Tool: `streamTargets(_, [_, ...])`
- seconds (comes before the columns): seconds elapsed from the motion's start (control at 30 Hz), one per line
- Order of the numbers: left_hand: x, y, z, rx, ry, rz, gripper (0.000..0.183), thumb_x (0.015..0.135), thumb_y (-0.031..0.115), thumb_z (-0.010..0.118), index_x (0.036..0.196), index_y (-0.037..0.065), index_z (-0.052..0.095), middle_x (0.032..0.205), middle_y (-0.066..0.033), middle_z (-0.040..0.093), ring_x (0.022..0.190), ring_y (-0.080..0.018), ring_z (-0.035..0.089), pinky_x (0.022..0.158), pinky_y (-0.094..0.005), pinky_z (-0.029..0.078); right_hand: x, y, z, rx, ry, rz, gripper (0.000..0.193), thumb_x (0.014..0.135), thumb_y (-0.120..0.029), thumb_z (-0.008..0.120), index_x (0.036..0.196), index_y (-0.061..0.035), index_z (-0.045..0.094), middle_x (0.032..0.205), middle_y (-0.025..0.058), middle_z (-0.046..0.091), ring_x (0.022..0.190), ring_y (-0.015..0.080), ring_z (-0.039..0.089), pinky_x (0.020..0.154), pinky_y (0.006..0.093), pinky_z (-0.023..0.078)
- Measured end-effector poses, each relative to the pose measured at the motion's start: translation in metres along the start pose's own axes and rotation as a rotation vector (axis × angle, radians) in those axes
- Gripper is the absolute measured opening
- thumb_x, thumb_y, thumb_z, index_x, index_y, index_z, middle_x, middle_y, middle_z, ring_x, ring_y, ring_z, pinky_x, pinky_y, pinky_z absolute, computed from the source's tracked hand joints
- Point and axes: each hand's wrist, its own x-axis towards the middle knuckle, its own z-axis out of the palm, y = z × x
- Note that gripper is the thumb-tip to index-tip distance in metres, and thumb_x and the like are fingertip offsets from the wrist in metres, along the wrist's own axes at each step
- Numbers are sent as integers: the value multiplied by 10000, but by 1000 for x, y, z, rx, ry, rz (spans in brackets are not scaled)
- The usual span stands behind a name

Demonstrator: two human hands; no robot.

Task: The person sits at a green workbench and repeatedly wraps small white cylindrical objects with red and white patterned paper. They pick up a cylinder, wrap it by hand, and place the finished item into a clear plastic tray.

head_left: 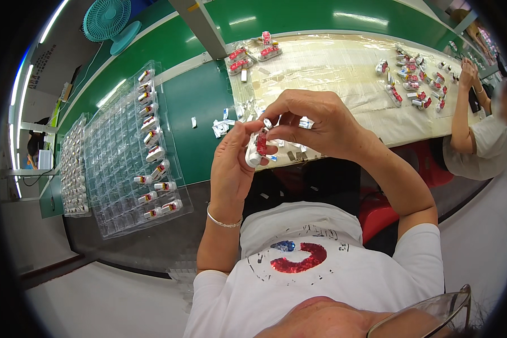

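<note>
Above the near edge of the table, my left hand (231, 163) is closed round a small white and red toy-like piece (256, 150). My right hand (324, 121) reaches in from the right, thumb and forefinger pinched at the top end of that piece. Between those fingertips shows a tiny whitish bit (267, 123), too small to name. Part of the held piece is covered by my fingers. Just beyond my hands, small white and blue packets (222, 127) lie scattered on the tabletop.
At left stands a clear compartment tray (118, 152) with several white and red pieces along its right side. A second filled tray (74, 163) is farther left. More red and white pieces (414, 79) lie ahead right, near a co-worker's hands (467, 73). A teal fan (108, 21) stands at back left.
</note>
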Motion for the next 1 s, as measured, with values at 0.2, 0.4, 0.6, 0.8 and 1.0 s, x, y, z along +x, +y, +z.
streamTargets(0.2, [-3,3,17,166,-64,143,469,953,100,568,1366,-81,437,1372,-218,496,1130,-299,635,920,-335,572,0,5,2,273,80,176,221,853,-64,724,1060,-18,662,895,73,693,820,156,692,760,273,572])
streamTargets(0.4, [-4,-2,14,444,176,249,470,930,18,597,1367,-55,442,1209,-189,613,992,-265,690,847,-308,597,1,0,0,554,66,331,248,872,-74,722,1094,11,651,970,69,694,888,134,684,826,262,564])
streamTargets(0.6, [-1,-10,-1,296,116,255,409,921,47,644,1307,-24,528,1103,-142,672,827,-181,709,683,-255,568,4,-2,-2,819,102,443,280,879,-107,729,1106,29,636,980,80,690,890,129,682,822,260,563])
streamTargets(0.8, [6,-13,11,312,171,394,342,938,54,628,1264,-27,563,1084,-108,664,948,-154,669,800,-271,547,1,-4,1,855,63,490,299,874,-123,737,1110,29,631,979,75,688,880,129,683,813,260,566])
streamTargets(1.0, [7,-10,11,146,119,279,344,927,47,641,1254,-32,569,1085,-94,666,981,-153,661,908,-306,543,1,-11,0,810,68,440,308,866,-121,744,1117,27,645,979,78,690,875,127,681,809,255,560])
